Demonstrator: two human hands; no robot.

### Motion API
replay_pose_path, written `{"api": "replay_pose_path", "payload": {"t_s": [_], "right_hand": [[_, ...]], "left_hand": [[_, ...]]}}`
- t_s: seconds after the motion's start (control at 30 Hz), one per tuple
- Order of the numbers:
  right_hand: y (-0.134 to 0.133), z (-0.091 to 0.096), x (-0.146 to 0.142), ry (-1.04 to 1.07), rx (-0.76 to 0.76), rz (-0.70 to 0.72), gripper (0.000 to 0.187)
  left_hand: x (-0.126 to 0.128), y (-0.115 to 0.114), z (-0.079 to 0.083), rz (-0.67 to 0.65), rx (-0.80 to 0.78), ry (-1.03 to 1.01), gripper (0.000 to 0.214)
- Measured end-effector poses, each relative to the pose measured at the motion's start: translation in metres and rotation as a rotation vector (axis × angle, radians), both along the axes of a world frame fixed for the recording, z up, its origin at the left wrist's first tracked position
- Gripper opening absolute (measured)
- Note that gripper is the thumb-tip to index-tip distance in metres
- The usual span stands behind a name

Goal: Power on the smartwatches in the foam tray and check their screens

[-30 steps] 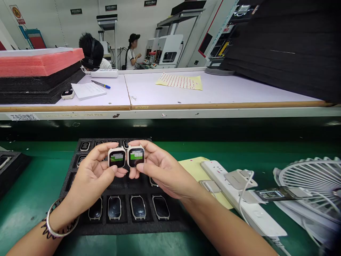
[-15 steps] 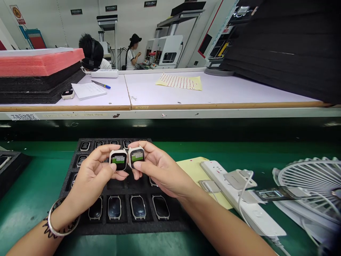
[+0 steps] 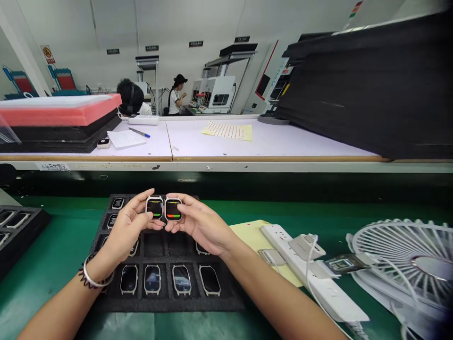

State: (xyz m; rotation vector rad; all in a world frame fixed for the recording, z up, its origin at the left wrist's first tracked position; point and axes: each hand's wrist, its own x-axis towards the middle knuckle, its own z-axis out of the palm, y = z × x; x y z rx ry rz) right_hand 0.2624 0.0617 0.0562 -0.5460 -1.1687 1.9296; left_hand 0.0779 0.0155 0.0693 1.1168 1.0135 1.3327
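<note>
My left hand [image 3: 125,226] pinches a small white-cased smartwatch body [image 3: 155,208] with its screen lit. Right beside it, my right hand [image 3: 198,224] pinches a second watch body [image 3: 173,209] whose screen shows a green and red bar. Both are held side by side above a black foam tray [image 3: 161,302] on the green bench. Several more watch bodies [image 3: 181,279] lie in the tray's pockets, and some pockets under my hands are empty.
A white power strip [image 3: 318,283] with plugs and a white fan [image 3: 399,255] sit at the right, by a yellow sheet [image 3: 253,233]. Another black tray [image 3: 17,224] lies at the left. Behind, a white shelf [image 3: 247,146] carries foam stacks, paper and a pen; two people work farther back.
The screens on both watches changed from a green block display to dark with coloured bars. My head tipped up and back, so hands and tray look smaller and lower.
</note>
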Motion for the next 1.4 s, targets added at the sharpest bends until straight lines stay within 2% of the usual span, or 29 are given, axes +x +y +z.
{"api": "replay_pose_path", "payload": {"t_s": [0.13, 0.23, 0.33, 0.5, 0.67, 0.77, 0.9, 1.1, 1.23, 1.4], "right_hand": [[0.000, 0.002, -0.003, 0.022, -0.043, 0.000, 0.037], [-0.006, 0.007, -0.004, 0.012, 0.007, -0.017, 0.030], [-0.013, 0.020, -0.006, 0.037, 0.102, -0.046, 0.027], [-0.020, 0.059, -0.007, 0.082, 0.298, -0.059, 0.021], [-0.020, 0.103, -0.006, 0.108, 0.475, -0.038, 0.019], [-0.016, 0.127, -0.006, 0.110, 0.589, -0.033, 0.025], [-0.007, 0.152, -0.005, 0.079, 0.733, -0.049, 0.041], [0.001, 0.168, -0.002, 0.049, 0.843, -0.093, 0.055], [0.002, 0.171, 0.000, 0.014, 0.872, -0.125, 0.055], [0.000, 0.170, 0.004, 0.005, 0.897, -0.123, 0.058]], "left_hand": [[-0.002, -0.005, 0.004, 0.023, -0.015, -0.102, 0.062], [-0.004, -0.015, 0.010, 0.002, 0.007, -0.146, 0.056], [-0.006, -0.026, 0.023, -0.010, 0.066, -0.164, 0.056], [-0.007, -0.035, 0.059, -0.020, 0.200, -0.129, 0.060], [-0.003, -0.029, 0.099, -0.015, 0.381, -0.048, 0.052], [0.000, -0.022, 0.122, 0.008, 0.488, 0.012, 0.049], [0.002, -0.010, 0.142, 0.040, 0.599, 0.075, 0.059], [0.005, 0.004, 0.155, 0.079, 0.714, 0.108, 0.061], [0.009, 0.010, 0.155, 0.122, 0.765, 0.117, 0.058], [0.013, 0.009, 0.152, 0.115, 0.790, 0.136, 0.057]]}}
